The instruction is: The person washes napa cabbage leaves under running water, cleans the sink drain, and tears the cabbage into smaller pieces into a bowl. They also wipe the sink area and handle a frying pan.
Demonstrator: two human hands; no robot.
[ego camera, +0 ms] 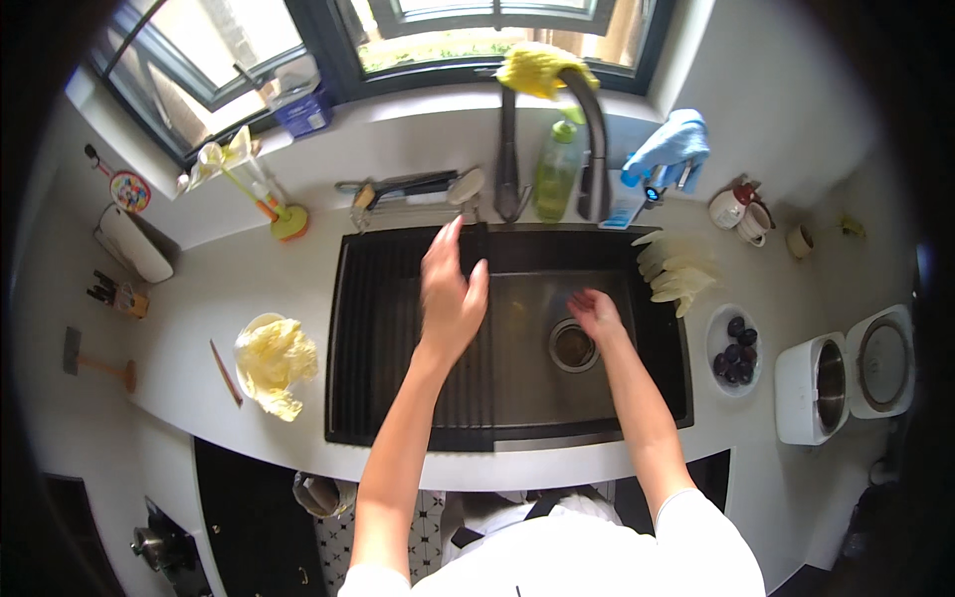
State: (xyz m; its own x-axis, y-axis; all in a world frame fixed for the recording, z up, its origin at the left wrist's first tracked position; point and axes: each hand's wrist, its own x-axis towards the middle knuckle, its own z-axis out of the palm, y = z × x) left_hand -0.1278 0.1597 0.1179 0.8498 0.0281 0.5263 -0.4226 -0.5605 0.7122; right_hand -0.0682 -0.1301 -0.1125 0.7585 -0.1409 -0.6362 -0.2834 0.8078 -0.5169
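Note:
My left hand (451,291) is held over the dark roll-up rack (403,358) that covers the left part of the sink (552,254). Its fingers point toward the window, the thumb stands apart, and nothing is in it. Above the sink's right part is my right hand (595,313), slightly blurred and holding nothing, near the drain strainer (573,347). The black faucet (593,149) rises behind the sink with a yellow cloth (545,69) draped over it. Pale rubber gloves (679,272) lie at the sink's right back corner.
Left on the counter are a bowl of cabbage leaves (276,362) and chopsticks (226,373). To the right stand a plate of dark plums (737,351) and an open white rice cooker (813,388). Behind the sink are a green soap bottle (556,175) and a wire rack (410,213) with brushes.

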